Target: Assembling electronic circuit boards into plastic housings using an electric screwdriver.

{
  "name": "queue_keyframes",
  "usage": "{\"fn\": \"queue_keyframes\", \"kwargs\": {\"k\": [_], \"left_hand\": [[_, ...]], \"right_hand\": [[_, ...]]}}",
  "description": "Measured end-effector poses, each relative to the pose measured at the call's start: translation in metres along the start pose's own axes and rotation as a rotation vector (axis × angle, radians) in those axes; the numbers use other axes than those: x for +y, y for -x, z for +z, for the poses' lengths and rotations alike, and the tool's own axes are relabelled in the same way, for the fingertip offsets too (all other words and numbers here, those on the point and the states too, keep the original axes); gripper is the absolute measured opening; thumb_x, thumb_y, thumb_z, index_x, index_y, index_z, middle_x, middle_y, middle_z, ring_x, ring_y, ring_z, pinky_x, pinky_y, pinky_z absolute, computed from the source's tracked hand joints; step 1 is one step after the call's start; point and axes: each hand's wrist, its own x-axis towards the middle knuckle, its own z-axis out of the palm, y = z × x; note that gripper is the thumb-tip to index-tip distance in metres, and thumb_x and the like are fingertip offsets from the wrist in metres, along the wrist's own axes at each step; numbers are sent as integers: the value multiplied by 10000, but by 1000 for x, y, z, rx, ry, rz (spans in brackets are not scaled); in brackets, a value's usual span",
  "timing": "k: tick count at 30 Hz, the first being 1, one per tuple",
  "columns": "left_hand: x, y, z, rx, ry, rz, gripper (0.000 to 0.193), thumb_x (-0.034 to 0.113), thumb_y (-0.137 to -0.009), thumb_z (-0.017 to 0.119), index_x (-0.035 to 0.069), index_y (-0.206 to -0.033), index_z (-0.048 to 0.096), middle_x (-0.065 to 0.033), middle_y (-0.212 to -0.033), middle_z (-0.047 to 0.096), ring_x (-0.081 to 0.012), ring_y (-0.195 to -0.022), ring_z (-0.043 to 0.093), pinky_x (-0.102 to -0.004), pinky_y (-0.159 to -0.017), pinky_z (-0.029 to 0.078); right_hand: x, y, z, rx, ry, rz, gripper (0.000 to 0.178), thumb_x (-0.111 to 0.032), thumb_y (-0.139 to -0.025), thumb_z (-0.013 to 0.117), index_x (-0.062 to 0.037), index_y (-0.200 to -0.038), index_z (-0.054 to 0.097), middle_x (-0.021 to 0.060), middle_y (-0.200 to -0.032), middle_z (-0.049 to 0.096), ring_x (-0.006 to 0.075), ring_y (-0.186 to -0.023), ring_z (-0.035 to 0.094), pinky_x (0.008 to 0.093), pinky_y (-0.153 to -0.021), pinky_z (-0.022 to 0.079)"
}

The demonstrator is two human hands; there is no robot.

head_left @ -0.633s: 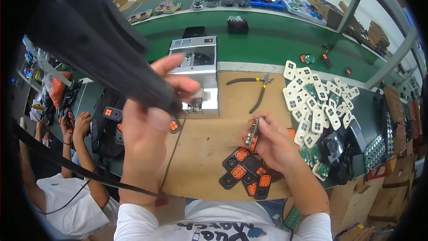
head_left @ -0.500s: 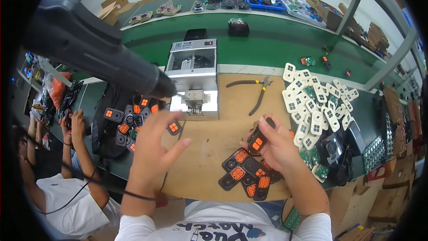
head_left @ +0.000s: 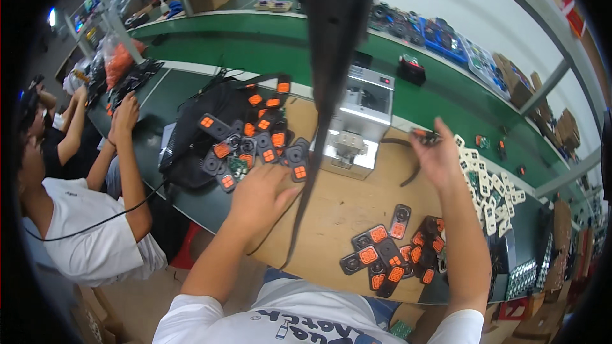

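My left hand (head_left: 258, 199) lies at the near edge of a pile of black remote-control shells (head_left: 268, 143) with orange buttons. Its fingertips are beside one shell (head_left: 298, 169), curled and partly hidden, so their grip is unclear. Farther right, my right hand (head_left: 440, 162) is raised with its fingers closed on a small black remote-like piece (head_left: 426, 135) showing orange, seen nearly edge-on. Under that hand lie the pliers (head_left: 408, 177), only their dark curved handles showing. Several more orange-buttoned shells (head_left: 382, 251) are heaped near the front of the brown board (head_left: 319, 223).
A silver bench machine (head_left: 357, 121) stands behind the board. A dark, blurred arm (head_left: 328, 57) crosses the view in front of it. White keypad pieces (head_left: 488, 188) are piled at the right. A co-worker (head_left: 89, 223) sits at the left, hands over the bench.
The view has swung left. My left hand has come down to the shell pile. My right hand has moved from the near heap to over the pliers. A single shell now lies above that heap.
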Motion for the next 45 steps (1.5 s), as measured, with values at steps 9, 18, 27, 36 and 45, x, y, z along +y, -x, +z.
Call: {"fn": "queue_keyframes", "kwargs": {"k": [9, 18, 27, 36, 45], "left_hand": [[-16, -20, -32, 34, -197, -95, 227, 70, -814, 690, 54, -1036, 645, -133, -944, 666, -330, -863, 657, -428, -766, 522], [-35, 4, -63, -179, -323, -384, 196, 95, -824, 673, 59, -1014, 641, -159, -987, 652, -373, -958, 636, -465, -799, 512], [-45, 12, -45, 25, -324, -289, 368, 184, -737, 795, 76, -1032, 605, -117, -1082, 585, -331, -1007, 614, -422, -831, 516], [-77, 12, -50, 51, -269, 379, 285, 118, -739, 784, 74, -961, 610, -97, -947, 648, -302, -872, 624, -397, -810, 513], [-23, 50, -25, 387, 381, -123, 339, -1, -882, 600, 38, -1219, 612, -147, -1027, 618, -265, -824, 661, -320, -708, 546]], "right_hand": [[-17, 26, 28, -2, 218, 17, 856, -468, -981, 562, 16, -1537, 125, 302, -1406, 390, 387, -1111, 589, 420, -873, 554], [12, 155, 56, -789, 1359, 142, 303, -261, -914, 693, 9, -1047, 654, 49, -853, 643, 129, -772, 614, 287, -690, 501], [50, 163, 74, -1059, 1617, -80, 345, -292, -904, 680, 2, -1076, 629, 152, -974, 661, 284, -824, 673, 374, -756, 530], [62, 162, 75, -970, 1456, -81, 306, -245, -892, 696, 3, -1062, 637, 156, -928, 673, 255, -806, 683, 356, -735, 537], [140, 130, 111, -644, 1581, -494, 381, -317, -858, 736, 35, -955, 628, 181, -846, 687, 311, -739, 694, 393, -683, 554]]}}
